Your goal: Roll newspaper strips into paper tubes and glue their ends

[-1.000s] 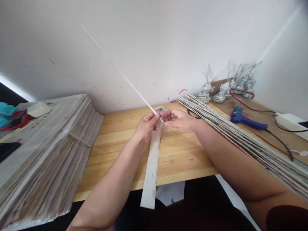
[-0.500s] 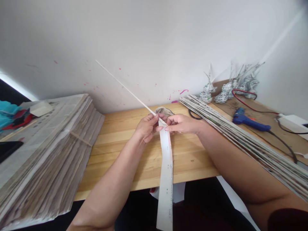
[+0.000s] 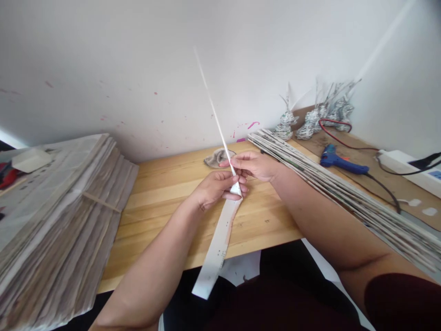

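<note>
A paper strip (image 3: 220,234) hangs slantwise over the table's front edge, its upper end narrowing into a thin rolled paper tube (image 3: 214,110) that points up toward the wall. My left hand (image 3: 217,187) pinches the strip where it folds into the tube, thumb on top. Just above, my right hand (image 3: 253,166) closes its fingers round the lower part of the tube. Some fingertips of both hands are hidden behind the paper. A grey-brown cloth (image 3: 215,158) lies crumpled on the table behind the hands.
On the left stands a tall stack of newspaper strips (image 3: 86,230) with a white block (image 3: 31,160) on top. To the right lie a bundle of rolled paper sticks (image 3: 310,179), a blue glue gun (image 3: 344,162), a white power strip (image 3: 409,170) and woven paper figures (image 3: 305,125).
The tube has swung from leaning far left to nearly upright. The strip's lower end has shifted left and up. My right hand has moved up from the strip onto the tube.
</note>
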The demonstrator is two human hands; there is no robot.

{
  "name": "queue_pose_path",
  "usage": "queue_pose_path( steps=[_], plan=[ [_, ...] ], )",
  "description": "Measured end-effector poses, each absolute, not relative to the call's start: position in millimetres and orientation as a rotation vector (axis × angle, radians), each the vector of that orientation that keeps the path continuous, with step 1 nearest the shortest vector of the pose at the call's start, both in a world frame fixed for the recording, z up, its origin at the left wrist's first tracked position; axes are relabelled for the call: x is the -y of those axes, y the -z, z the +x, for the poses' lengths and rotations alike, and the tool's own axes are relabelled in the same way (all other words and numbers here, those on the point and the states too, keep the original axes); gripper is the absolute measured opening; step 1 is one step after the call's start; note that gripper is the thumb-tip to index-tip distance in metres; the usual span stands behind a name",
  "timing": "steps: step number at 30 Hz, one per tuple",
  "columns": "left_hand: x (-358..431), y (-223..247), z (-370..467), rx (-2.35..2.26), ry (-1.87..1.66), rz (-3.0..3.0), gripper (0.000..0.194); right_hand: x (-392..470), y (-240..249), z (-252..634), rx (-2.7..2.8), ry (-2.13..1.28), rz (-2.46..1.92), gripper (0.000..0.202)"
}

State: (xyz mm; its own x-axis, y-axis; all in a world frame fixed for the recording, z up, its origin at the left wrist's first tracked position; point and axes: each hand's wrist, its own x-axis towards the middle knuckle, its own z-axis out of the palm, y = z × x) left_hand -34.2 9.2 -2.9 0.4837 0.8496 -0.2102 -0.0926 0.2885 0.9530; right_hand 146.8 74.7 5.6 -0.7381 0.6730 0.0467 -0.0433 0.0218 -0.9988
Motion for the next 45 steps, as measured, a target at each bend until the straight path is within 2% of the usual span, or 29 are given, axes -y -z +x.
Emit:
queue_pose_path(
  steps=[8, 13, 16, 21, 29, 35, 39, 45],
  plan=[
    [-5.7, 4.1, -26.9, -0.907, -0.727, 1.206, 0.032, -75.0, -8.0, 143.0, 1.636, -1.720, -0.703, 0.033],
    [-3.3, 1.5, -23.8, -0.941, -0.720, 1.186, 0.030, -71.6, -10.5, 139.9, 1.515, -1.682, -0.700, 0.041],
    [-3.0, -0.5, -24.6, -0.919, -0.722, 1.166, 0.029, -71.6, -11.1, 144.1, 1.564, -1.740, -0.642, 0.034],
    [-2.8, -2.9, -26.6, -0.885, -0.721, 1.136, 0.033, -73.9, -9.9, 152.4, 1.735, -1.923, -0.541, 0.036],
    [-4.4, 2.0, -25.7, -0.856, -0.707, 1.159, 0.032, -78.1, -8.1, 147.9, 1.524, -1.782, -0.601, 0.034],
    [-4.0, 1.3, -26.5, -0.829, -0.703, 1.132, 0.033, -75.3, -11.1, 152.8, 1.655, -1.926, -0.513, 0.035],
    [-3.6, 2.2, -25.5, -0.835, -0.706, 1.161, 0.035, -76.8, -8.8, 149.5, 1.578, -1.848, -0.565, 0.027],
    [-3.6, 0.0, -28.0, -0.820, -0.689, 1.148, 0.033, -77.1, -10.8, 154.7, 1.617, -1.894, -0.557, 0.036]
  ],
)
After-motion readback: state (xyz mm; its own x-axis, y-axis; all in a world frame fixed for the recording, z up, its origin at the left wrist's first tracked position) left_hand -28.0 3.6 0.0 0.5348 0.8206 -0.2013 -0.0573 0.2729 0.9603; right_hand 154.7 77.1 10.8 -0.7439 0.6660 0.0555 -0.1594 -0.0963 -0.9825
